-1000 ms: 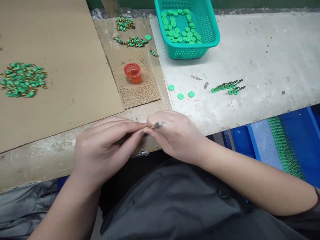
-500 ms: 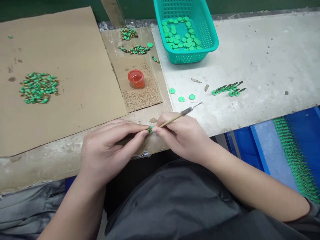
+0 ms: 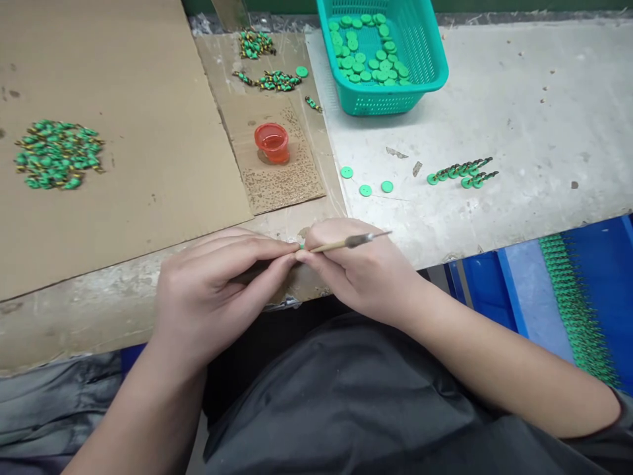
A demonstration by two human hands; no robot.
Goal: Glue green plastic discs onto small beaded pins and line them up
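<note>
My left hand (image 3: 217, 290) and my right hand (image 3: 361, 270) meet fingertip to fingertip at the table's front edge. Between the tips sits a small green piece (image 3: 301, 247), mostly hidden, pinched by my left thumb and fingers. My right hand also holds a thin brush (image 3: 346, 243) whose dark tip points right. Three loose green buttons (image 3: 365, 190) lie just beyond my right hand. A short row of threaded green buttons (image 3: 462, 171) lies farther right.
A teal basket (image 3: 420, 72) with several green buttons stands at the back. A small red cup (image 3: 271, 142) sits on a cardboard scrap. A pile of green pieces (image 3: 57, 154) lies on the large cardboard sheet (image 3: 138, 132). Blue bins (image 3: 519, 290) with green strings are below right.
The brush, steeply raised half a second ago, now lies flatter with its tip pointing right. The hands stay joined at the table edge; the green piece shows less.
</note>
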